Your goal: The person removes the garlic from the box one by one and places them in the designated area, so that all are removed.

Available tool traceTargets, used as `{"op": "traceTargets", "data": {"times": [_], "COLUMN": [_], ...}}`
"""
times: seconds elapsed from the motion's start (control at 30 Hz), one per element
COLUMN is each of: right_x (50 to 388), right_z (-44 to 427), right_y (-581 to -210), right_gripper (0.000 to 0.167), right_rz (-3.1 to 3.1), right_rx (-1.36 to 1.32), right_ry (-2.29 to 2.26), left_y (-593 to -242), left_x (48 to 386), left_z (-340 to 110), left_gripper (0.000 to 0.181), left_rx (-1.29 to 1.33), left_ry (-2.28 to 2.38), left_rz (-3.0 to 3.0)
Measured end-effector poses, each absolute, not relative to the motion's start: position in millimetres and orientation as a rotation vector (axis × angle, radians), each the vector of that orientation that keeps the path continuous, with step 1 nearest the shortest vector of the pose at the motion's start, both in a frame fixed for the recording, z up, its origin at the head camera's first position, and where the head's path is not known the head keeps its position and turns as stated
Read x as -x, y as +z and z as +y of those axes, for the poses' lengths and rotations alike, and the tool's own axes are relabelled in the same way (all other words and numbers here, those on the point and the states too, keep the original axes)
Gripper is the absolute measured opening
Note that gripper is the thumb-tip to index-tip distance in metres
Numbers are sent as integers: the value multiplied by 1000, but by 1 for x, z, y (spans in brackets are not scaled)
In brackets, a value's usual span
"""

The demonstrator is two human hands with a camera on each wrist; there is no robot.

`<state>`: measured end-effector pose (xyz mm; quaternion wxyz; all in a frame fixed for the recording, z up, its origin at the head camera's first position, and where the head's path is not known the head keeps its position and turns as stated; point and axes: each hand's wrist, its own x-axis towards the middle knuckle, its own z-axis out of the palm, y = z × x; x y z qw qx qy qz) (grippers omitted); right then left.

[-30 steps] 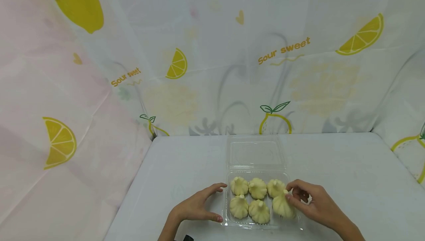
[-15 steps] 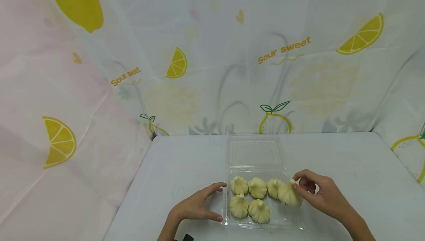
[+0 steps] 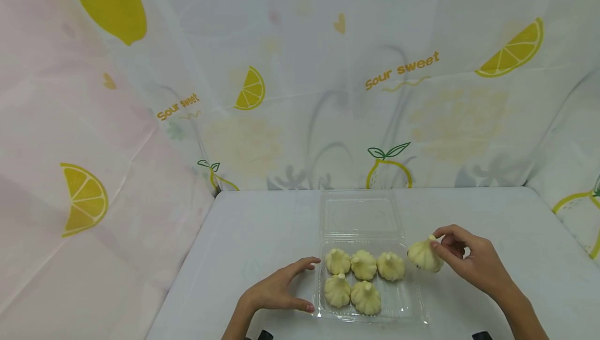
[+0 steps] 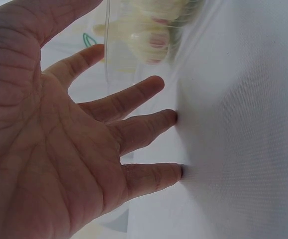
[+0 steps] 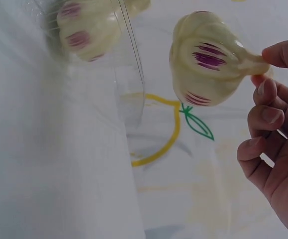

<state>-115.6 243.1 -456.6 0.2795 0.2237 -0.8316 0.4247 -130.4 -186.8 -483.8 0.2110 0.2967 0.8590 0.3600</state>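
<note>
My right hand [image 3: 473,259] pinches a garlic bulb [image 3: 424,255] by its stem, holding it in the air just off the right edge of a clear plastic box [image 3: 398,303]. In the right wrist view the held garlic bulb [image 5: 206,59] shows purple streaks on its pale skin. Several other garlic bulbs [image 3: 365,297] sit inside the box, three in the back row and two in the front; the front right spot is bare. Beside the box's left edge, my left hand [image 3: 274,289] stays spread with straight fingers. Its fingertips [image 4: 177,172] touch the white tabletop in the left wrist view.
Behind the box its transparent lid [image 3: 361,215] lies folded back on the white table [image 3: 262,220]. A lemon-printed cloth [image 3: 290,137] hangs along the back and sides. Small black objects [image 3: 265,335] poke in at the bottom edge.
My right hand has carried the garlic bulb from the box's front right spot up and to the right, past its edge. The left hand has stayed where it was.
</note>
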Motion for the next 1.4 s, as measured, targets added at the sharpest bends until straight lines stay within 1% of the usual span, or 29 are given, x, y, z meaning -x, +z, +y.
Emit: {"op": "traceTargets", "data": {"times": [0.23,0.63,0.83,1.17,1.4], "right_x": [124,137,143,147,144], "right_z": [252,261,262,259,255], "right_y": [-460,-481,-492,-505,-503], "right_gripper": [37,28,26,24,22], "right_rz": [-2226,-2305,-2352,-2410,-2425], "right_rx": [-538,-417,-411,-435,-435], "right_ry": [1146,1071,970,935,935], "left_y": [-484,-482,-482,-486,-486], "left_x": [131,130,130,131,131], "left_z": [-187,-186,-187,-188,-188], "left_gripper": [90,90,90,90,90], "left_rx": [-831,-820,-827,-833,-850], "left_ry": [999,997,994,1005,1008], "left_rz": [2393,2391,2395,2390,2394]}}
